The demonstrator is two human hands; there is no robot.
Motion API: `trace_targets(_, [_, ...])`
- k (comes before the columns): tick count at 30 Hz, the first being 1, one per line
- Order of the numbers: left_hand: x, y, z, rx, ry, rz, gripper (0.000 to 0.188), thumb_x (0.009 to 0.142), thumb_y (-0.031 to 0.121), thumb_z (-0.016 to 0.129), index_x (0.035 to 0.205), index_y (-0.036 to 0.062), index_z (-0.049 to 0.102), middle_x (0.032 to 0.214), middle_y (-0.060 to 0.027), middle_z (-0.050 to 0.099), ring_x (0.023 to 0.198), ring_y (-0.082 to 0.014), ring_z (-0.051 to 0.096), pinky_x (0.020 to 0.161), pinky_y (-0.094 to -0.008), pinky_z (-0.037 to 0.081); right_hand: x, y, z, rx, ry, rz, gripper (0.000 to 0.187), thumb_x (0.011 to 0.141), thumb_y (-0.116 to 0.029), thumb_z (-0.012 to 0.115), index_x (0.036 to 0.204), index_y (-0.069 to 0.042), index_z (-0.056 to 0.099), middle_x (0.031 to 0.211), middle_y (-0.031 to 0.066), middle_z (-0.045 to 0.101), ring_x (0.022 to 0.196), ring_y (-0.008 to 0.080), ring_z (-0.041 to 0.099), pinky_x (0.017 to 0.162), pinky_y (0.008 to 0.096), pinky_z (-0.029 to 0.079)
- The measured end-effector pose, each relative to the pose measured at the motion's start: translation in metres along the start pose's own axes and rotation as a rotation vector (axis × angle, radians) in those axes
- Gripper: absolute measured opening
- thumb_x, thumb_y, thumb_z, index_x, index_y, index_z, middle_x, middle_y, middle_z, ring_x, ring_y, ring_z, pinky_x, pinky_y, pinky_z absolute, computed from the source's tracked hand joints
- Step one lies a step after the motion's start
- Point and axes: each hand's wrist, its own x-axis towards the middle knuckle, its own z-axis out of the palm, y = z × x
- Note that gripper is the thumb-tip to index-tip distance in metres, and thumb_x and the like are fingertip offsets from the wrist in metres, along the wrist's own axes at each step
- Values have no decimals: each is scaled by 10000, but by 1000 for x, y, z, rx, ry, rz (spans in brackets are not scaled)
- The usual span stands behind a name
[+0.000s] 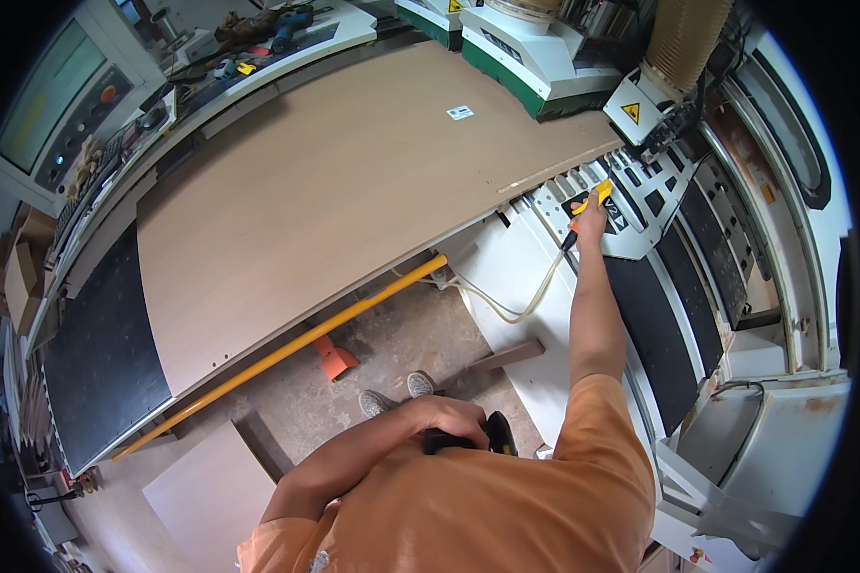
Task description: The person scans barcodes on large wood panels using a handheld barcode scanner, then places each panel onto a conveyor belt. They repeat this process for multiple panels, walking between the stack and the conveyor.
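My right hand point(591, 222) is closed round a yellow air blow gun point(604, 190), held over the silver slotted plate point(631, 239) at the board's right end. A pale hose point(537, 301) runs from the gun's lower end and loops down to the left. My left hand point(457, 417) is bent in at my waist, its fingers curled over a black object point(500, 435) whose kind I cannot make out. Ahead of me a large brown board point(334, 181) lies on the machine bed, with a small white label point(460, 113) on it.
A yellow bar point(287, 351) runs along the bed's near side. White machine heads with green brush skirts point(506, 81) stand over the board's far right. An orange pedal point(334, 360) and a pale panel point(210, 497) are on the floor. Tools point(248, 67) litter the far ledge.
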Motion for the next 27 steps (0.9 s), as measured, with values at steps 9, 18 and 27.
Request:
trace_targets(9, [-17,-2,6,150,109,79,495,798,336,641,984,-122,671,883,-203,702,795,-242,670,699,-379,496,4,5,0,-14,33,3,465,1001,-446,466,1057,9,542,743,124,661,370,190,499,361,320,433])
trace_targets(18, [-20,-7,16,-14,188,85,547,769,382,683,952,-133,662,883,-221,692,816,-244,662,718,-375,489,-7,-3,0,-4,25,-8,490,996,-438,465,1039,40,560,745,116,656,389,189,512,390,316,452])
trace_targets(27, [-72,-99,19,-402,880,248,470,807,168,729,1223,-9,605,1100,-99,684,998,-185,615,901,-327,486,63,54,-8,147,-15,-35,309,896,-233,677,1078,14,637,930,120,694,533,187,548,454,305,454])
